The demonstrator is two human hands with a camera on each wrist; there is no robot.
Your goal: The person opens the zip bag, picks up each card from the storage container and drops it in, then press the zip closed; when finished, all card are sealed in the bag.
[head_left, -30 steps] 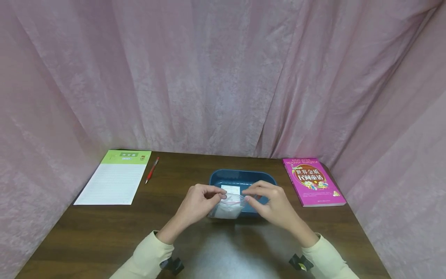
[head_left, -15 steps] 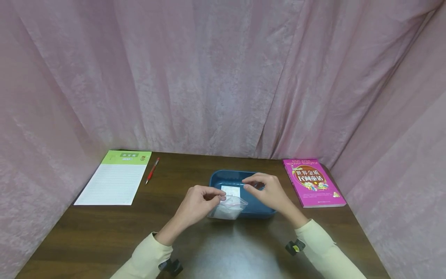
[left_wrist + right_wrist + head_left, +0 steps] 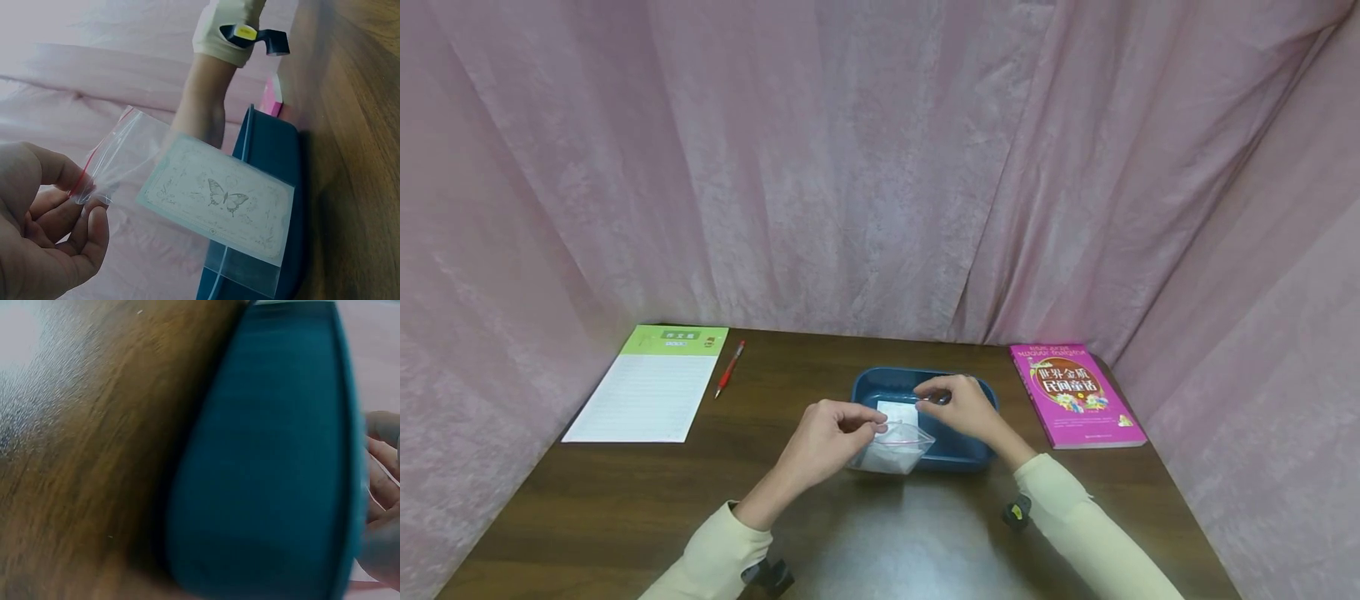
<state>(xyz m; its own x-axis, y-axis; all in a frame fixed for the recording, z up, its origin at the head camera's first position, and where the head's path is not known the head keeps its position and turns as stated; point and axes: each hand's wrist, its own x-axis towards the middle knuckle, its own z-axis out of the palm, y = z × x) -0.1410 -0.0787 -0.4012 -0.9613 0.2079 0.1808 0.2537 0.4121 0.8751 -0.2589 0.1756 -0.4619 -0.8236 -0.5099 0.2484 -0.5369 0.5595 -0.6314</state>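
Note:
My left hand [image 3: 832, 437] pinches the top corner of a clear zip bag [image 3: 891, 458] with a red closure line, between thumb and fingers. Inside the bag, in the left wrist view, sits a pale card [image 3: 215, 200] printed with a butterfly. The bag hangs at the near left side of a blue tray [image 3: 973, 454]. Over that tray hovers my right hand [image 3: 964, 407], fingers loosely bent, with a gap between thumb and forefinger and nothing visibly held. Beyond the bag, a white rectangular card [image 3: 897, 412] shows in the tray. The tray's wall [image 3: 262, 456] partly hides my right hand in the right wrist view.
A writing pad [image 3: 647, 392] with a green header lies at the left of the wooden table [image 3: 790, 383], a red pen [image 3: 730, 369] beside it. At the right lies a pink book [image 3: 1078, 396]. Pink curtains [image 3: 850, 167] enclose the back and sides.
My right hand has let go of the bag's right side, moved up and away, then shifted slightly left over the tray. My left hand stays in place, pinching the bag.

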